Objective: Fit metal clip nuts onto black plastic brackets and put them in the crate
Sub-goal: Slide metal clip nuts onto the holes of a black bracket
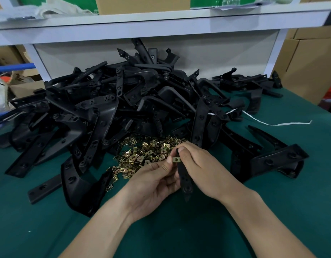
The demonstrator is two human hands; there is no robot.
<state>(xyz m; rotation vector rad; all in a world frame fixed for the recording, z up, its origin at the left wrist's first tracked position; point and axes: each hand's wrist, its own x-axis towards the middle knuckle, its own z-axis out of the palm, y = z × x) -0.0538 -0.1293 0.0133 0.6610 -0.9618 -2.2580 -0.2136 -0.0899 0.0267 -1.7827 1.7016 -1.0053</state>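
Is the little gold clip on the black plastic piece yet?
Cannot tell: the gold metal clip nut, pinched by the left hand, touches the black plastic bracket at its edge.

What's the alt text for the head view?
Over a green table, the left hand pinches a brass clip nut against the black bracket gripped by the right hand. Behind lie loose clip nuts and a heap of brackets.

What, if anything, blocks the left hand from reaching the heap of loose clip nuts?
Nothing, it seems, so probably yes: the heap of clip nuts lies uncovered just beyond the left hand. But that hand now pinches one clip nut on the bracket the right hand holds.
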